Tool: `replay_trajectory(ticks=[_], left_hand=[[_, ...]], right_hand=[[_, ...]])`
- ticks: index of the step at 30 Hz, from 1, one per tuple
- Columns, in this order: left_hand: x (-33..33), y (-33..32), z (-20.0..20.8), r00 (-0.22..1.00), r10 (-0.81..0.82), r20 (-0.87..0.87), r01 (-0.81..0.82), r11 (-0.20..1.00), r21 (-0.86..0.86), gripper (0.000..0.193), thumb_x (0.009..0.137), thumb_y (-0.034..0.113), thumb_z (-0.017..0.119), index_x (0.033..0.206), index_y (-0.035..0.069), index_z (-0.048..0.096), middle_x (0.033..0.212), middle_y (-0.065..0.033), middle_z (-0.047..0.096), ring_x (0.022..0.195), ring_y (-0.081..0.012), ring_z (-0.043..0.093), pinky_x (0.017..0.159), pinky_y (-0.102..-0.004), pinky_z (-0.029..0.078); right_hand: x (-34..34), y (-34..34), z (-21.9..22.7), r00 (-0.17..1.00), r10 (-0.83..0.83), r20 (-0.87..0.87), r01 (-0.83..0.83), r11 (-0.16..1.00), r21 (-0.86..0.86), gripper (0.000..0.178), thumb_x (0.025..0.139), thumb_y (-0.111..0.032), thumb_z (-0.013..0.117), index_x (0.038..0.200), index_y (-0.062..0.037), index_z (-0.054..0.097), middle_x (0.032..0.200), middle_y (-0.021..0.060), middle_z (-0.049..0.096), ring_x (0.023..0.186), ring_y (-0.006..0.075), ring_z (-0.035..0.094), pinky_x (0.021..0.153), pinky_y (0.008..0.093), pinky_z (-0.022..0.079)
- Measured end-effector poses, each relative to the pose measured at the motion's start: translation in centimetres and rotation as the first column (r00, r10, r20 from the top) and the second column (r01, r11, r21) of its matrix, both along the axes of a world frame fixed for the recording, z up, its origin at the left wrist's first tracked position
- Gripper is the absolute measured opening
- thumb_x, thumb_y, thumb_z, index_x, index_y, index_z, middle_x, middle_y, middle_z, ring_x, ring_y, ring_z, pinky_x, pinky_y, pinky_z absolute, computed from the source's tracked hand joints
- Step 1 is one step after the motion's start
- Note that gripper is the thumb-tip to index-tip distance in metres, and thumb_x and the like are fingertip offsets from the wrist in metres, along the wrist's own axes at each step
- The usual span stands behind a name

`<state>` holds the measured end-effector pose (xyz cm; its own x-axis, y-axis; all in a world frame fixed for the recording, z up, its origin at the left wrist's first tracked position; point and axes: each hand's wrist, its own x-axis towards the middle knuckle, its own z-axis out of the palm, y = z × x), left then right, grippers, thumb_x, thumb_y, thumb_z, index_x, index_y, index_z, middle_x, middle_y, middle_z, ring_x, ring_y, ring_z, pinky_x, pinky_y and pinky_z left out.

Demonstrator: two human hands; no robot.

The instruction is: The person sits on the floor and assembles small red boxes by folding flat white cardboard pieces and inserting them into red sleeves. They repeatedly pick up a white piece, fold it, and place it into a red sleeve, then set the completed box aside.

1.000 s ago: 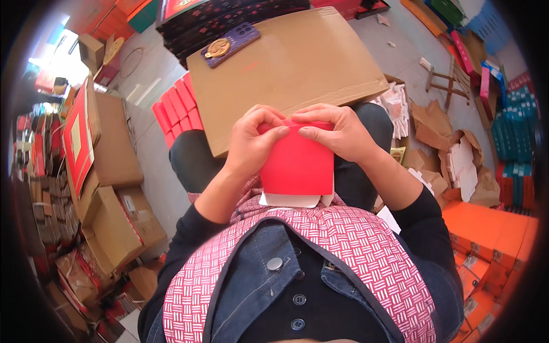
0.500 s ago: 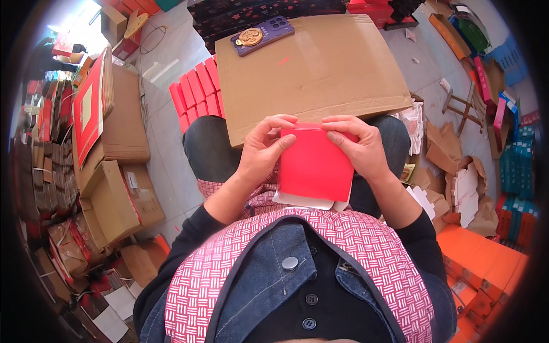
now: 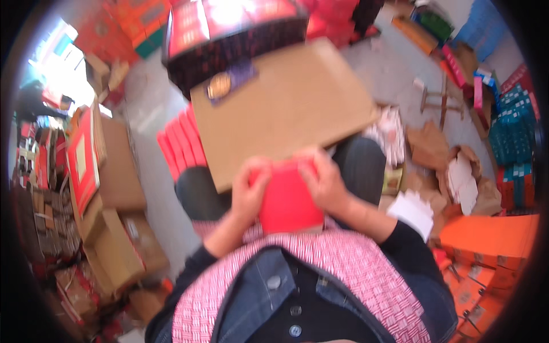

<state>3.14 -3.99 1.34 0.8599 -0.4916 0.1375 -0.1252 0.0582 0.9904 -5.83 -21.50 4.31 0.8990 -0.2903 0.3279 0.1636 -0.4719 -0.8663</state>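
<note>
A square red paperboard box piece lies over my lap, its near edge showing a little pale board. My left hand pinches its far left corner between thumb and fingers. At the far right corner, my right hand grips it the same way, thumb on the red face. Motion blur hides the fine detail of the fingertips. Just beyond both hands is a large brown cardboard box, its top serving as a surface. On its far left corner rest a dark purple phone and a round gold ornament.
Red boxes stand in rows left of the brown box. Behind it is a dark patterned carton. Open cartons crowd the left; crumpled brown paper, a wooden stool frame and orange boxes lie right.
The view has shifted and tilted, bringing more of the dark carton and the orange stacks behind into sight. Both hands still hold the red box piece at its far edge.
</note>
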Motion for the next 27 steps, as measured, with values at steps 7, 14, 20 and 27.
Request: replay_trajectory(ticks=[7,14,20,27], left_hand=[[-0.2,-0.3,1.2,0.997,0.006,-0.073,-0.015,0.993,-0.119,0.003,0.083,0.000,0.067,0.085,0.001,0.065,0.100,-0.0100,0.063,0.096,-0.0170,0.058,0.085,-0.0285,0.045],[-0.9,-0.4,2.0,0.999,0.035,-0.025,-0.038,0.991,-0.130,0.004,0.084,0.003,0.068,0.085,0.002,0.064,0.103,-0.0093,0.063,0.096,-0.0156,0.057,0.085,-0.0276,0.045],[3.1,0.0,5.7,0.923,-0.379,0.068,0.334,0.876,0.348,0.032,0.085,0.023,0.071,0.104,-0.001,0.061,0.107,-0.0175,0.064,0.100,-0.0217,0.062,0.086,-0.0310,0.048],[5.4,0.6,8.1,0.721,-0.680,0.131,0.406,0.568,0.716,0.070,0.089,0.036,0.063,0.141,0.004,0.030,0.110,-0.0249,0.061,0.103,-0.0376,0.061,0.088,-0.0419,0.047]], right_hand=[[0.1,0.5,-0.2,0.989,0.059,0.133,-0.090,0.967,0.240,0.012,0.093,-0.007,0.053,0.102,-0.0003,0.057,0.104,0.0150,0.060,0.101,0.0246,0.059,0.088,0.0320,0.046],[0.4,0.5,0.3,0.982,-0.014,0.190,-0.032,0.972,0.234,0.012,0.093,-0.011,0.054,0.096,0.0002,0.058,0.097,0.0142,0.062,0.093,0.0273,0.061,0.082,0.0335,0.048],[1.1,-1.3,0.3,0.990,0.131,-0.049,-0.124,0.985,0.116,0.012,0.094,-0.010,0.054,0.098,0.0001,0.058,0.097,0.0141,0.062,0.093,0.0231,0.061,0.082,0.0318,0.048],[2.2,0.5,2.6,0.970,0.241,-0.022,-0.239,0.969,0.066,0.034,0.096,-0.016,0.051,0.124,0.0015,0.045,0.110,0.0204,0.058,0.101,0.0287,0.060,0.089,0.0348,0.046]])
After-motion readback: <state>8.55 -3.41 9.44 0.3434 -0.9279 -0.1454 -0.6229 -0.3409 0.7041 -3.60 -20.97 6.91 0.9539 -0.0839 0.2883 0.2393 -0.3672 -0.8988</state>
